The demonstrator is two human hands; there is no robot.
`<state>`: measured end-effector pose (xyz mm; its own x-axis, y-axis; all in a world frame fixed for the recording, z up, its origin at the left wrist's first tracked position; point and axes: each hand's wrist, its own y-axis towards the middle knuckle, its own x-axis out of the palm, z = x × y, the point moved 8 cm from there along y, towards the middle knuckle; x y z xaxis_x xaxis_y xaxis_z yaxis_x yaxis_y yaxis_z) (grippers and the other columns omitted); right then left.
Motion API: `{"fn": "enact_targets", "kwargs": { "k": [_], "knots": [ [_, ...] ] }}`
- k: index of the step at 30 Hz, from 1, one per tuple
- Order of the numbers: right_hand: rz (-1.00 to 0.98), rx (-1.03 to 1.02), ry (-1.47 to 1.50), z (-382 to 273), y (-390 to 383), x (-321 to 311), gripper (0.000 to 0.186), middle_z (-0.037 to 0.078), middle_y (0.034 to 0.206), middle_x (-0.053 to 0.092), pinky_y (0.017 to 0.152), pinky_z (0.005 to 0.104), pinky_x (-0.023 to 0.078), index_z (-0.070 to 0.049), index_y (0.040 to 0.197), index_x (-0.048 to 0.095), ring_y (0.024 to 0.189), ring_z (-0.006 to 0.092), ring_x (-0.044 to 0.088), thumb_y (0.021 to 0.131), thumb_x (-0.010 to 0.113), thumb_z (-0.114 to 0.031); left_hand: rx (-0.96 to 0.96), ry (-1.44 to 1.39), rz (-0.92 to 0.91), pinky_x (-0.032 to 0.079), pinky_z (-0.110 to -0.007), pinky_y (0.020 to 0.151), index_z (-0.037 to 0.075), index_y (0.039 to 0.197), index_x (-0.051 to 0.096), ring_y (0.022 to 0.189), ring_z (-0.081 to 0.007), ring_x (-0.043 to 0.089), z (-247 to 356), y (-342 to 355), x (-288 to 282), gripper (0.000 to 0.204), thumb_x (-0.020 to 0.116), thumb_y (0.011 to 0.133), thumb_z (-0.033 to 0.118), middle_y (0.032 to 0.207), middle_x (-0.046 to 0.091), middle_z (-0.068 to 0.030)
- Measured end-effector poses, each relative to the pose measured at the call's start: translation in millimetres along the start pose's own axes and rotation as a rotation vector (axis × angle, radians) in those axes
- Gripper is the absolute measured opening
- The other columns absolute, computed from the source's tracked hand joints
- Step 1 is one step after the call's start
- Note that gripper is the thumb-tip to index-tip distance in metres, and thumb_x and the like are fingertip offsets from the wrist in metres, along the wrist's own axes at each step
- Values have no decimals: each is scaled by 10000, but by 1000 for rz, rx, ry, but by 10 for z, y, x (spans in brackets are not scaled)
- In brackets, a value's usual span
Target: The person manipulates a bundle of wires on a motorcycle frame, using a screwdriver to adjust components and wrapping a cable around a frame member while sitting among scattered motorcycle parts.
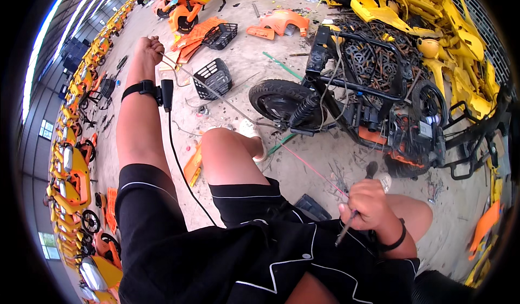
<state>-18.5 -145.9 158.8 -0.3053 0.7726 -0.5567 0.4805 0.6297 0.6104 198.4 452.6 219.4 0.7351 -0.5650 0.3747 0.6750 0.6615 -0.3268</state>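
My left hand (150, 47) is stretched far out to the left, closed in a fist on a grey cable (216, 94). The cable runs taut toward the hub side of the black wheel (281, 103) on a stripped scooter frame (346, 87). Close to my body, my right hand (368, 204) grips a screwdriver-like tool; its thin metal shaft (345, 231) points down and a dark end (371, 168) sticks out above. A thin pinkish-red wire (314, 170) stretches from near the wheel to my right hand. How the fingers hold it is hidden.
Black plastic baskets (213, 79) and orange panels (195, 38) lie ahead on the concrete floor. Dark metal parts (374, 55) and yellow body panels (455, 17) are heaped at the right. Yellow scooters (70, 179) line the left. A black cord hangs from my left wrist device (167, 94).
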Motion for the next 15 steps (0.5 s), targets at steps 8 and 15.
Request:
{"fn": "enact_targets", "kwargs": {
  "k": [8, 15],
  "knots": [
    [5, 18, 183, 106, -188, -280, 362, 34, 465, 317, 384, 306, 241, -79, 524, 314, 366, 222, 352, 712, 621, -52, 69, -7, 48, 165, -207, 321, 70, 771, 459, 360, -53, 206, 413, 314, -529, 249, 289, 949, 102, 486, 261, 76],
    [164, 123, 356, 206, -304, -565, 411, 36, 460, 337, 398, 307, 245, -73, 525, 321, 354, 205, 344, 770, 642, -151, 235, -51, 143, 176, -206, 329, 104, 671, 402, 361, -66, 232, 1032, 39, -931, 299, 294, 949, 116, 485, 261, 67]
  ]
}}
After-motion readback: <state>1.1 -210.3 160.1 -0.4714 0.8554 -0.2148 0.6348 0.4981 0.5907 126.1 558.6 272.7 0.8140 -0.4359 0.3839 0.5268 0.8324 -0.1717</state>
